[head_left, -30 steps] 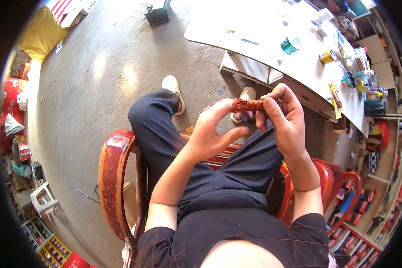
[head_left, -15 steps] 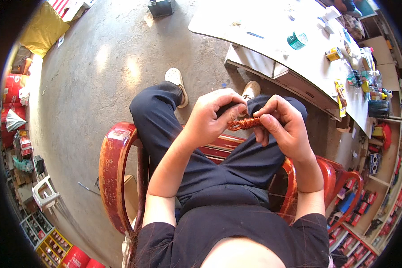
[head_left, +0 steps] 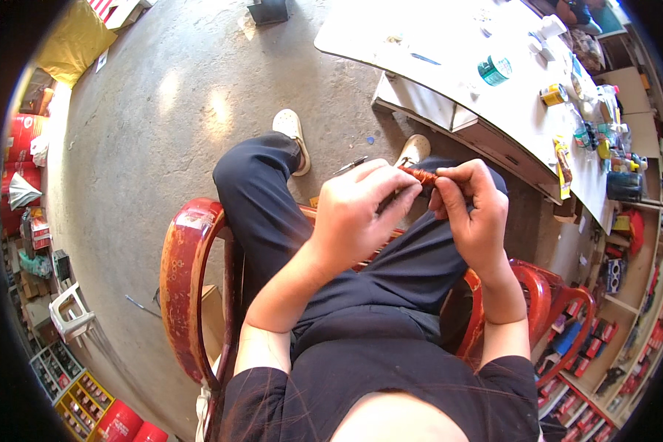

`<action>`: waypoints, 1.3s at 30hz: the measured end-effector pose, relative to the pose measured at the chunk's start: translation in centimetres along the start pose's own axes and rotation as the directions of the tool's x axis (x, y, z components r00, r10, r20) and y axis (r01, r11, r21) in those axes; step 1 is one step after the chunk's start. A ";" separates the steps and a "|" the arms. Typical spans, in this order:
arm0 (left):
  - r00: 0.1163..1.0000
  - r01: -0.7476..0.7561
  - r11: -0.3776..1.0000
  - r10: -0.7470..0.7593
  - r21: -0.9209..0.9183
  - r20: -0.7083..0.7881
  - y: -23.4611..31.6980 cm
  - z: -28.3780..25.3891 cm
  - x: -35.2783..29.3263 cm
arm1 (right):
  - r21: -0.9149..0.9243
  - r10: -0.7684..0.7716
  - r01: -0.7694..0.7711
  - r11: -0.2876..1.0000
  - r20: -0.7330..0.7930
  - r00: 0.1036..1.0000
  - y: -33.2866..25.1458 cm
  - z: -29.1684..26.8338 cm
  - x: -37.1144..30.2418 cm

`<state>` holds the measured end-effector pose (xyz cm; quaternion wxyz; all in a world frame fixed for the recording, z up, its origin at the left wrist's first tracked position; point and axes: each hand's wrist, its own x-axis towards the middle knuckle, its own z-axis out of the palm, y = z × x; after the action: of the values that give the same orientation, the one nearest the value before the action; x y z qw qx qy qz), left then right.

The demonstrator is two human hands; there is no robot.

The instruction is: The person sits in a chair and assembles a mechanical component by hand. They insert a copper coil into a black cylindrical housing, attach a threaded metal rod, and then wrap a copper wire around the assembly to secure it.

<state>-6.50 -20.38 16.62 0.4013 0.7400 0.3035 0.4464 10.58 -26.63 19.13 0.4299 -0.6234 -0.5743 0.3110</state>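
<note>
Pinching a tightly wound bundle of copper-coloured wire (head_left: 418,175) by its right end, between thumb and forefinger of the right grip (head_left: 483,214). Holding the left grip (head_left: 355,214) at the opposite end, fingers curled over; cannot tell whether grasping or merely touching there, with that end partly hidden behind the fingers. Keeping the bundle in the gap between both grips, roughly crosswise, slightly tilted, exposed only along its middle. Raised above the lap and dark trousers (head_left: 269,199), appearing just below the right shoe (head_left: 415,149) in the head view. Seated in a worn red wooden armchair (head_left: 184,272), knees apart, near a white tabletop (head_left: 365,37) ahead and to the right, bearing a green tub (head_left: 495,70) and a yellow can (head_left: 553,94), both well apart from the wire.
</note>
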 end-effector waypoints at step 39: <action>0.777 0.622 0.593 -0.392 -0.511 0.492 -3.1 1.4 -0.5 | 0.542 0.169 -0.333 0.772 0.330 0.929 0.9 -2.0 -0.9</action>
<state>-5.73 -19.71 13.36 0.7877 0.4964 0.2586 0.2573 12.62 -27.85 19.14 0.4759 -0.4841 -0.4117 0.6080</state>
